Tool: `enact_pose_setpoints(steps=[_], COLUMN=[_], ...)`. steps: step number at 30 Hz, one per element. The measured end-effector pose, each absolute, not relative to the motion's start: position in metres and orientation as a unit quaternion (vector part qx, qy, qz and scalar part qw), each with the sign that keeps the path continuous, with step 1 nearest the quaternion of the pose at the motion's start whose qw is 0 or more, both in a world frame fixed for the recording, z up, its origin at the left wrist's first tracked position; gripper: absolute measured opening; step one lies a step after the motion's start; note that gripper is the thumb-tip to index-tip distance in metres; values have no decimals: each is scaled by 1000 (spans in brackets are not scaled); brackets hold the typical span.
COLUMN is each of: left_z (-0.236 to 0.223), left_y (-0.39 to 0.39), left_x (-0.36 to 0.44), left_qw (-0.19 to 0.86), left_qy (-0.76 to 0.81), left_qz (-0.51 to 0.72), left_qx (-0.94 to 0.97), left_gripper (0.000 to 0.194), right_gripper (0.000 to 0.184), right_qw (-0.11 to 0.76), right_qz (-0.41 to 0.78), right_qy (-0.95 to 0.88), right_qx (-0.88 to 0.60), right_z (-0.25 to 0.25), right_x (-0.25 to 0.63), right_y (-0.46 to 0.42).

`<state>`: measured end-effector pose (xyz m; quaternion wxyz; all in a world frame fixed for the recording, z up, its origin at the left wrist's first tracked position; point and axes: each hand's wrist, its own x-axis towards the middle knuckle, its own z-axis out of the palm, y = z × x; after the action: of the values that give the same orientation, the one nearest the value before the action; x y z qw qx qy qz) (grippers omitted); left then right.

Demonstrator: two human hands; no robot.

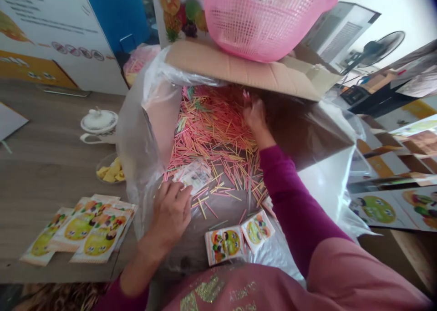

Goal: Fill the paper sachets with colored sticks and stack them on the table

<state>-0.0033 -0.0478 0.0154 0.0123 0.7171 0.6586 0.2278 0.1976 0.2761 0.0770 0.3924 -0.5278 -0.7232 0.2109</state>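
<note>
Right hand among pink-and-yellow sticks heaped inside plastic-lined cardboard box, fingers bunched, any pinch hidden. Left hand on plastic liner, fingers loosely spread, just beside printed paper packets.

Pink plastic basket, glossy plastic bag, matt cardbd flap, painted wood sticks, shiny paper pkts.

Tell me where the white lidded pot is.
In the head view, the white lidded pot stands on the wooden table, left of the plastic-lined carton, behind a dish of yellow pieces.
</note>
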Motion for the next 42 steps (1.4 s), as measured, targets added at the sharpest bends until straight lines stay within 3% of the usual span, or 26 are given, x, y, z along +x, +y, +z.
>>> enact_pose_setpoints(steps=[2, 3, 6, 9, 17, 22, 25, 31, 36, 42], left_z=[13, 12, 9, 10, 8, 5, 0, -9, -6, -2], left_y=[-26, -16, 5, 13, 12, 11, 7, 3, 8, 9], left_x=[7, 11, 20, 28, 52, 49, 39, 29, 31, 24], left_qw=[52, 65, 77, 69, 27, 31, 37, 51, 52, 55], left_qy=[668, 677, 698, 701, 692, 693, 688, 695, 711, 683], left_qz=[164, 128, 35, -20, -72, -46, -19, 75, 44, 41], left_qx=[724, 722, 711, 709, 718, 719, 724, 714, 700, 727], left_gripper=[31, 29, 31, 35, 44, 40, 33, 25, 30, 35], right_gripper=[23, 20, 37, 57, 66, 58, 50, 56, 59, 47], right_qw=[429, 435, 479, 444, 382, 193, 160, 265, 329, 479], right_qz=[244, 267, 482, 563, 444, 354, 338, 383, 397, 556], right_qy=[-710, -699, -568, -545, -717, -836, -848, -786, -769, -544], right_qx=[-502, -501, -464, -434, -379, -372, -375, -406, -377, -408], right_z=[54, 41, 9, 0, 7, -20, -27, -16, -6, -6], right_x=[202, 205, 221, 238, 264, 252, 250, 263, 255, 230], right_y=[242, 223, 167, 132, 111, 98, 98, 107, 109, 110])
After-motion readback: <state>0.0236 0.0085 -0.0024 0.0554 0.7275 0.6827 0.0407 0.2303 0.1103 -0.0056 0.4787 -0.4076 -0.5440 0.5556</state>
